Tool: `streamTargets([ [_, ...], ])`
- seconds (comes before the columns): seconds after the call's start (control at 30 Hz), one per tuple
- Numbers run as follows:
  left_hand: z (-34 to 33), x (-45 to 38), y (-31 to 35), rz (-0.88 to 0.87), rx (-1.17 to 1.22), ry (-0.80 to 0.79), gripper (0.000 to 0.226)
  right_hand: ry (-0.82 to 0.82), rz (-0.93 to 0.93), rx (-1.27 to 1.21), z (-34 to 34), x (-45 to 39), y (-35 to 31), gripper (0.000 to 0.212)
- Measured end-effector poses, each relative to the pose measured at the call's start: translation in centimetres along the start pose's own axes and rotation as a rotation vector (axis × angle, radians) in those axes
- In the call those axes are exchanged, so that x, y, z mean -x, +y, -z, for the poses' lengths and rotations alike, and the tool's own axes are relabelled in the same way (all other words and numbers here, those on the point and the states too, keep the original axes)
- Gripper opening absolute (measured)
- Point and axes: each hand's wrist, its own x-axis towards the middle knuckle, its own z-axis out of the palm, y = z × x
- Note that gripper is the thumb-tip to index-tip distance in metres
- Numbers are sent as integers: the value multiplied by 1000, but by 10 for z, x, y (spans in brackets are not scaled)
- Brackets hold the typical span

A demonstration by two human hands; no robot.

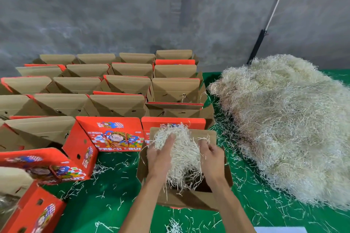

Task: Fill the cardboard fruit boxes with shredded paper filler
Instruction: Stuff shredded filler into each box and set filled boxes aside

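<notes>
An open cardboard fruit box [191, 199] stands on the green table in front of me, brown inside and red outside. Above its opening I hold a clump of pale shredded paper [184, 154] between both hands. My left hand [161, 155] grips the clump's left side with the fingers laid over it. My right hand [212, 159] grips its right side, fingers curled into the strands. Loose strands hang down into the box. A large heap of the same shredded paper [287, 125] lies on the table to the right.
Several rows of open boxes [117, 85] fill the table behind and to the left. A red printed box [111, 134] stands just left of mine, and more red boxes [43, 166] lie at the near left. Paper strands litter the green cover [113, 185]. A grey wall rises behind.
</notes>
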Motion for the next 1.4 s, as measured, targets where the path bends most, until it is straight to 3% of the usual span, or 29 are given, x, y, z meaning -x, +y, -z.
streamTargets([
  [0.13,13,-10,8,59,186,86,66,94,-109,-120,4,-2,-2,52],
  [0.3,17,-11,3,67,155,70,74,181,-230,-222,2,-5,8,47],
  [0.37,18,-7,3,119,267,-121,79,97,-181,-213,1,-5,11,47],
  [0.43,15,-1,5,197,364,-248,61,-77,-208,-129,-7,-3,12,32],
  [0.5,6,7,-1,187,191,-277,47,-176,-273,-72,-18,0,14,17],
  [0.57,-5,14,-11,101,-56,-195,42,-107,-219,-18,-27,0,16,18],
  [0.63,-12,17,-21,-67,-133,-79,48,-6,-106,11,-31,4,12,18],
  [0.7,-13,18,-24,-205,-177,-2,33,1,-59,17,-33,4,8,9],
  [0.8,-7,11,-14,-153,-62,-17,33,-13,-93,52,-22,-2,2,17],
  [0.87,8,-3,-5,-61,82,133,17,35,-101,14,-2,-9,-1,19],
  [1.0,28,-19,3,-18,277,237,33,162,-144,-62,25,-23,-7,18],
  [1.07,23,-12,0,-17,187,160,29,146,-192,-129,23,-23,-12,16],
  [1.1,17,-7,1,2,143,89,34,97,-181,-136,20,-20,-13,27],
  [1.2,-6,9,0,-12,48,-62,85,-95,-92,-11,0,-3,-14,65],
  [1.27,-24,22,-3,-59,-97,-87,105,-101,-5,84,-13,6,-11,61],
  [1.33,-28,25,-7,-86,-152,-43,108,-35,117,149,-14,5,-10,45],
  [1.4,-17,19,-5,-124,-128,7,92,21,137,177,-3,-1,-9,55],
])
